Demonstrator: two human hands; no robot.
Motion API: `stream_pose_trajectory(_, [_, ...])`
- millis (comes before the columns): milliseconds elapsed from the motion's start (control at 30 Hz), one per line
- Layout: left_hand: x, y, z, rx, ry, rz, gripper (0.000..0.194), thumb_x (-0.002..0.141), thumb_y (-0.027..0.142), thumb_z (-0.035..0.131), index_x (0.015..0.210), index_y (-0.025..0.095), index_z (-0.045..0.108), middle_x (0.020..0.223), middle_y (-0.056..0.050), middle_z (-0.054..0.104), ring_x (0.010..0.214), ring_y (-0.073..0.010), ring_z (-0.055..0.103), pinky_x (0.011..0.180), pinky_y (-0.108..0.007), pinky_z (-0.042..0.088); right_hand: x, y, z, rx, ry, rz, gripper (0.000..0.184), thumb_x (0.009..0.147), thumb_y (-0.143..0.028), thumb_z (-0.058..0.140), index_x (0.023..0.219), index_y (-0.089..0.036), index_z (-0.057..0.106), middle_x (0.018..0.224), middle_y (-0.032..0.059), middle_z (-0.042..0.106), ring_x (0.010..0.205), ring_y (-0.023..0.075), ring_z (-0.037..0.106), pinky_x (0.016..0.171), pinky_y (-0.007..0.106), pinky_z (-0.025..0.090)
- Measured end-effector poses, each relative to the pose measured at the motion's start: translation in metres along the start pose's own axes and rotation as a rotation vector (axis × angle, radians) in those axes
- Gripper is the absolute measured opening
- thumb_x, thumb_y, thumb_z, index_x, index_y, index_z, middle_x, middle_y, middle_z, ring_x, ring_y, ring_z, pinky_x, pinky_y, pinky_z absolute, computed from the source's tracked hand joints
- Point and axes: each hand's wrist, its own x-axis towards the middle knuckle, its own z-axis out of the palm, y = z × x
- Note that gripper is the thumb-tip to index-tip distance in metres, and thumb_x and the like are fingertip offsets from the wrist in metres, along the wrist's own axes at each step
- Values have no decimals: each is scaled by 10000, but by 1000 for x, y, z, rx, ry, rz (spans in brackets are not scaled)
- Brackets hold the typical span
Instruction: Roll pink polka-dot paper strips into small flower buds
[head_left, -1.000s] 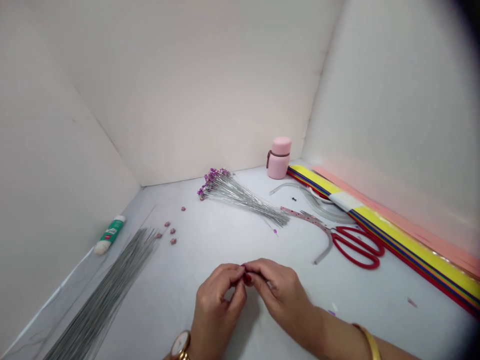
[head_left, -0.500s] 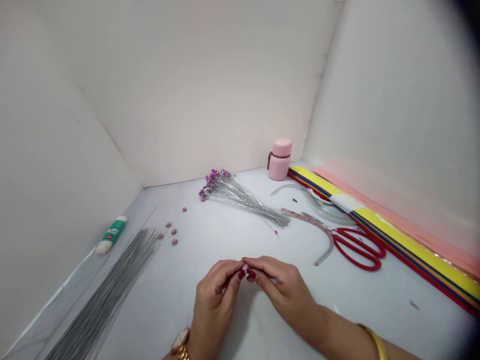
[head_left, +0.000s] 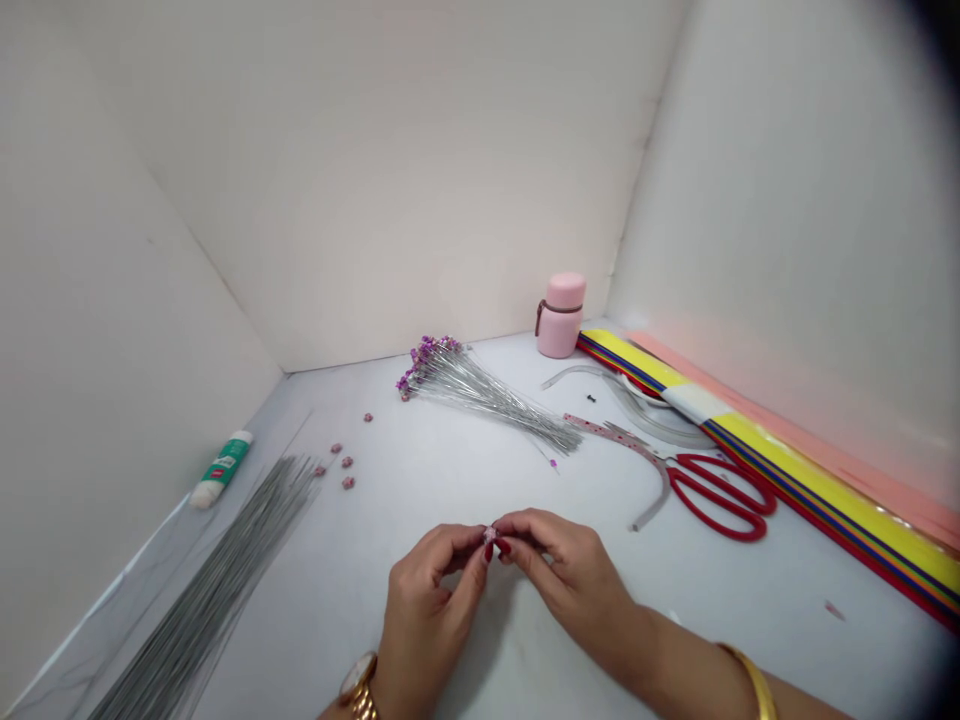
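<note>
My left hand (head_left: 431, 610) and my right hand (head_left: 562, 570) meet above the white table, their fingertips pinching a tiny pink bead-like flower (head_left: 490, 535). Most of it is hidden by my fingers. To the far left lies a loose bundle of grey wires (head_left: 217, 580). Several small pink flower beads (head_left: 346, 462) sit beyond it, and a bunch of silver wires tipped with purple flowers (head_left: 457, 385) lies further back. Neither hand touches these.
Red-handled scissors (head_left: 720, 497) lie to the right, beside a curved dotted paper strip (head_left: 645, 455). Yellow, blue and red paper strips (head_left: 817, 505) run along the right wall. A pink jar (head_left: 561, 318) stands in the far corner, and a green-and-white glue tube (head_left: 221, 470) lies at the left wall.
My hands have risen slightly and the fingertips have shifted on the small piece, so more of its pale pink shows between them. The other objects stay in place.
</note>
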Motion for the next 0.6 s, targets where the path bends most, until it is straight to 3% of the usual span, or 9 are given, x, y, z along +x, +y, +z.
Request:
stream_pose_trajectory(167, [-1, 0, -1, 74, 7, 51, 164, 779, 128, 500, 890, 165, 615, 809, -49, 663, 719, -138, 625, 644, -224, 515, -1, 1, 2, -109, -18, -94, 207, 854, -170, 401, 985, -191, 560, 867, 52, 643, 784, 149, 598, 722, 260, 477])
stream_pose_trajectory(467, [1, 3, -3, 276, 27, 211, 70, 752, 127, 523, 744, 156, 587, 624, -19, 632, 542, -115, 585, 522, -209, 468, -4, 3, 7, -247, -58, -214, 215, 859, -125, 341, 950, -163, 531, 790, 60, 629, 713, 153, 589, 656, 266, 482])
stream_pose_trajectory(600, [-1, 3, -3, 329, 51, 216, 79, 741, 130, 525, 686, 164, 571, 574, -3, 613, 487, -105, 559, 478, -199, 443, -6, 3, 11, -267, -39, -220, 215, 861, -123, 324, 910, -164, 529, 756, 57, 624, 674, 148, 586, 619, 256, 476])
